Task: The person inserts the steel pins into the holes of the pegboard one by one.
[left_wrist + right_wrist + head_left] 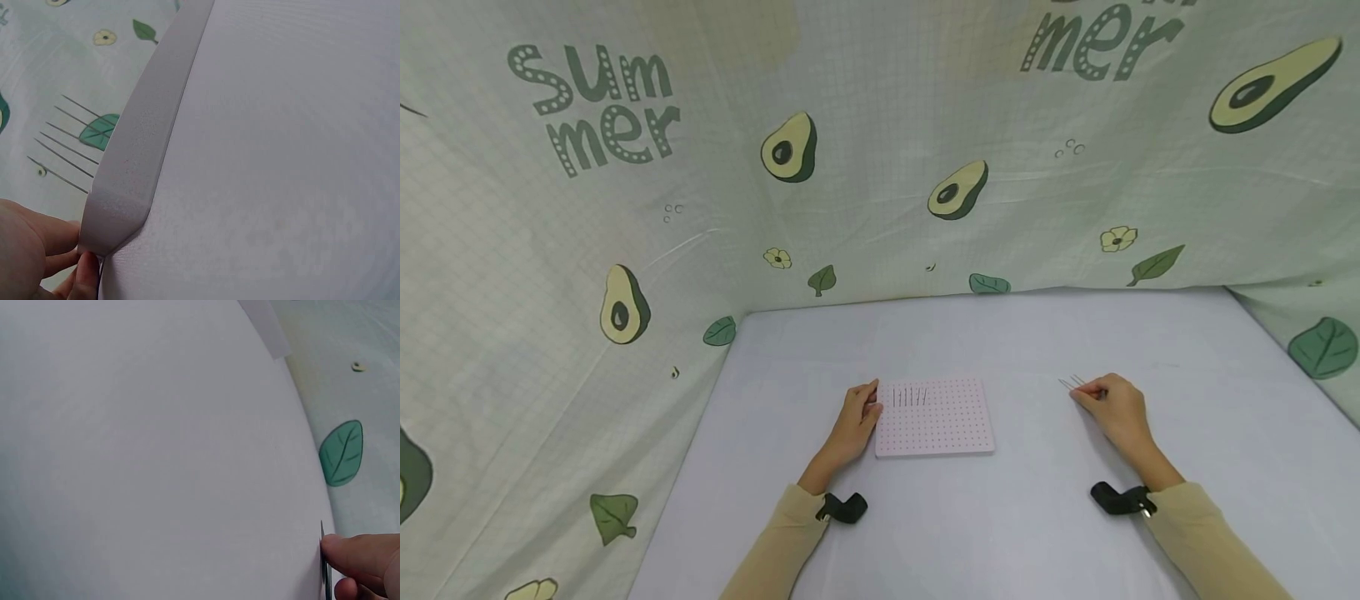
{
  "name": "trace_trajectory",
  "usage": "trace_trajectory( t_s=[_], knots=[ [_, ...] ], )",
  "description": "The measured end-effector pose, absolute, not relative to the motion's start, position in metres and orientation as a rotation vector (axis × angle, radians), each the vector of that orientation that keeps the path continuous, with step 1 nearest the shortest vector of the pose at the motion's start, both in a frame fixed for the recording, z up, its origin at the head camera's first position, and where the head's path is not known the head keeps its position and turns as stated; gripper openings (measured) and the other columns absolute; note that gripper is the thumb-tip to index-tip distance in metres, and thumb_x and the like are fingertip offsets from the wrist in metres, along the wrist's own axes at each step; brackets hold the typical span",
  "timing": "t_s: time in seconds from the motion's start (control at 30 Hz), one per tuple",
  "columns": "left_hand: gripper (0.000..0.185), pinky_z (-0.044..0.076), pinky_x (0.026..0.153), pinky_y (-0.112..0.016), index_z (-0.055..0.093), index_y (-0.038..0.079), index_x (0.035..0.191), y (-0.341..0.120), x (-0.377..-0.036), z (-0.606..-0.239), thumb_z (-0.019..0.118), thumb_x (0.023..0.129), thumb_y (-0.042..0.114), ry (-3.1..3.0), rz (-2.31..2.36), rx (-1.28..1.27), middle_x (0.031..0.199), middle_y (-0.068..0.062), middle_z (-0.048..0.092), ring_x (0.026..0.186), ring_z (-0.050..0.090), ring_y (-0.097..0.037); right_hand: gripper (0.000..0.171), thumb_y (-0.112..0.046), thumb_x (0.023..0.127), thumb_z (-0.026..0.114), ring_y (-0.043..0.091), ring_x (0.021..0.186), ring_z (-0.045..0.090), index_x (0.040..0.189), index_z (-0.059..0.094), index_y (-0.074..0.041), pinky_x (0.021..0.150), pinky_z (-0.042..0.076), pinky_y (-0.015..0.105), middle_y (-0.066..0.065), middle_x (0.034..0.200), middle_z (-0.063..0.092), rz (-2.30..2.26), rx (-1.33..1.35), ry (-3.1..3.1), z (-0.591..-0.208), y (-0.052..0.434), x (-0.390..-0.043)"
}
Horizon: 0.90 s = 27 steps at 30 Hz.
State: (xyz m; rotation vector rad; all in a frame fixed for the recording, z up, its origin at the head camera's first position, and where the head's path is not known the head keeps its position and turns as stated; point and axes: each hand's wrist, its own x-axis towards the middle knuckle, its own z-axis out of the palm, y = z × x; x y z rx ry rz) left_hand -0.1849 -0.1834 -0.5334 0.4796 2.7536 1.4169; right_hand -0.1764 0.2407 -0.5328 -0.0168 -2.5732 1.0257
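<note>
Your left hand (853,422) steadies the pink pegboard (935,418), needles upright; your right hand (1116,408) pinches loose needles (1071,382).

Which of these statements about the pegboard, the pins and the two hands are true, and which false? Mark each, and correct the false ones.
1. Thin pins stand in the pink pegboard. True.
2. The left hand rests at the board's right edge. False: at its left edge.
3. The right hand pinches loose pins on the table. True.
4. Pins fill every hole. False: only one short row near the far left corner.
</note>
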Motion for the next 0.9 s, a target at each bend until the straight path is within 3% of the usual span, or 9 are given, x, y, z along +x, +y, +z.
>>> trace_trajectory(
  t_s=[0.5,0.9],
  knots=[
    [0.048,0.043,0.101,-0.044,0.036,-0.008,0.149,-0.1839,-0.1838,-0.5335,0.048,0.105,0.007,2.75,1.423,0.481,0.132,-0.024,0.041,0.115,0.05,-0.03,0.013,0.0,0.087,0.073,0.021,0.067,0.05,0.082,0.066,0.009,0.056,0.038,0.025,0.012,0.074,0.058,1.102,-0.019,-2.601,-0.5331,0.2361,-0.1765],
    [0.049,0.042,0.103,-0.045,0.035,-0.008,0.149,-0.1833,-0.184,-0.5342,0.048,0.105,0.006,2.734,1.432,0.474,0.134,-0.025,0.04,0.117,0.049,-0.031,0.011,0.005,0.087,0.07,0.026,0.07,0.05,0.08,0.064,0.011,0.061,0.038,0.032,0.014,0.073,0.055,1.042,0.083,-2.63,-0.5282,0.2341,-0.1801]
  ],
)
